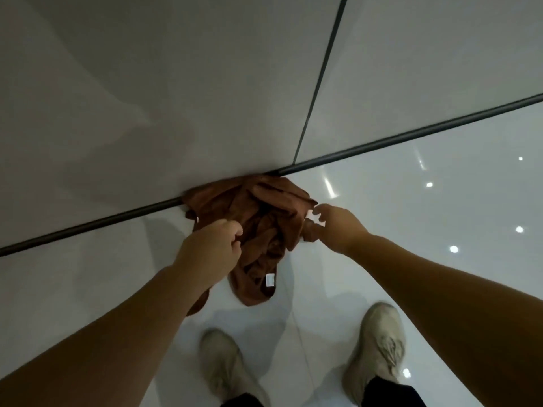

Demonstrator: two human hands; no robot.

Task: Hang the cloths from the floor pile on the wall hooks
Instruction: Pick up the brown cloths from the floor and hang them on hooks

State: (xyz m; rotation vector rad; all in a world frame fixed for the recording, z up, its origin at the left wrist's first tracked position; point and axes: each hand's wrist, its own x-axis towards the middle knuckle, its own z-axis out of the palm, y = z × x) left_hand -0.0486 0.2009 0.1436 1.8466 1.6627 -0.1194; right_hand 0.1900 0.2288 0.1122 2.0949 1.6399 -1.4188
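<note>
The brown cloths [258, 227] lie heaped on the floor [411, 215] against the wall [176, 98], left hand [210, 246] and right hand [335, 226] each pinching a fold; soft, light and limp, they look best lifted by an edge.

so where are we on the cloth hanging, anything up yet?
Nothing visibly hung: no hooks or hung cloths show in this view. The brown cloth pile lies on the glossy floor against the wall base. In hand: the left hand grips cloth at the pile's left side; the right hand pinches an edge on the right. Left: lifting, separating, hanging all of it.
</note>
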